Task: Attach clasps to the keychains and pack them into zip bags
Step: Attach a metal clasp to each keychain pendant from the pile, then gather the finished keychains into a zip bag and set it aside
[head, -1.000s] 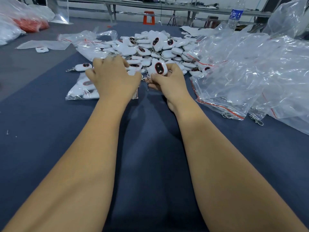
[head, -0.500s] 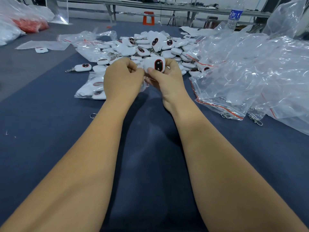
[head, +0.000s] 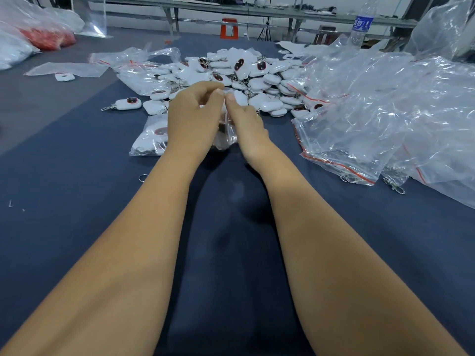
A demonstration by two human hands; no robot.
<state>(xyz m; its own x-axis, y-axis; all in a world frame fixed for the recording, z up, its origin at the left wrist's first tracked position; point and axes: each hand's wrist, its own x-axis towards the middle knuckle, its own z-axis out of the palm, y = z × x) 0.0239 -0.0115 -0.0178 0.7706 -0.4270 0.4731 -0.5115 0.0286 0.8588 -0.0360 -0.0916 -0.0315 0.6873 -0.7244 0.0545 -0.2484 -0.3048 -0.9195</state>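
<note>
Since a moment ago: white keychain gone from above right hand point(head: 248, 124); now dropped into small zip bag point(head: 226, 132), centre of frame. Left hand point(head: 191, 119) and right hand both pinching bag mouth, fingertips touching. Likely sealing step. Loose keychain pile point(head: 246, 78) beyond, upper centre. Filled bag point(head: 151, 140) lying left of hands. Empty bags point(head: 372, 111) heaped at right. Dark blue table point(head: 77, 201); water bottle point(head: 361, 24) upper right.

White keychains point(head: 246, 75) heaped in a loose pile; clear red-striped zip bags point(head: 372, 106) crumpled just right of it; one filled bag point(head: 151, 138) lies nearside-left.
</note>
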